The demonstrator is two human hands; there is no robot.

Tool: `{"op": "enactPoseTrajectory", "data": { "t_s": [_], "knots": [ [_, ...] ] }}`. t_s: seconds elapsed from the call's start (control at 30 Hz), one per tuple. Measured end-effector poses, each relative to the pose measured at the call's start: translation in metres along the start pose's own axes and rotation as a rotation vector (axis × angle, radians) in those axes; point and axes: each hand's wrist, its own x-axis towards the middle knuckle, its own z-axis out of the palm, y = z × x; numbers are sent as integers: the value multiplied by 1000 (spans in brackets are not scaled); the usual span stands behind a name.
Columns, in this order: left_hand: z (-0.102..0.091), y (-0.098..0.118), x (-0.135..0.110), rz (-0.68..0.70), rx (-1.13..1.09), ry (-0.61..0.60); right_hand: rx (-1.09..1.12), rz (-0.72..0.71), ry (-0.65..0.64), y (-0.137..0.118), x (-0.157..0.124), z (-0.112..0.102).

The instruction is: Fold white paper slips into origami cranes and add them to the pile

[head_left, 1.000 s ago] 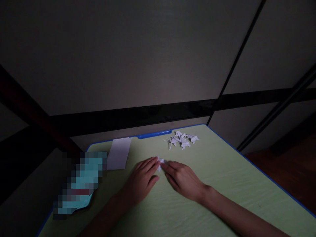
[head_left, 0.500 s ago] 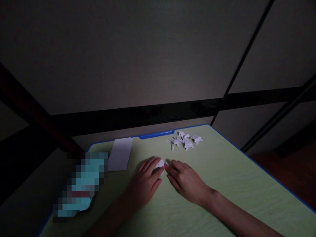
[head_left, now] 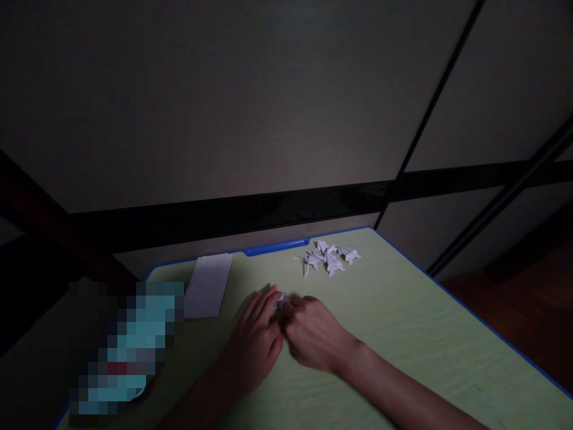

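Observation:
A small piece of folded white paper lies on the green tabletop, mostly covered by my fingers. My left hand rests at its left side, fingertips pressing it down against the table. From the right, my right hand closes its curled fingers on the paper's right part, the two hands touching or nearly so. Beyond them, several folded paper frogs sit in a cluster, with thin curled paper strips at their left edge.
White paper sheets lie at the back left. A pixelated turquoise-lit device is along the left edge. The green table has a blue rim and a blue handle-like bar at the back, close to a dark-banded cabinet panel.
My right hand has moved left over the folded paper and its fingers have curled in, covering more of it. The whole view has shifted slightly.

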Motion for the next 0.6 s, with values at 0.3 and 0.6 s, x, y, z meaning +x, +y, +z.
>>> {"op": "enactPoseTrajectory", "data": {
  "t_s": [0.3, 0.6],
  "knots": [
    [2, -7, -3, -58, -83, -24, 71, 194, 71, -10, -8, 11],
    [6, -13, -11, -11, -85, -5, 566, 521, 425, 7, -8, 25]
  ]
}}
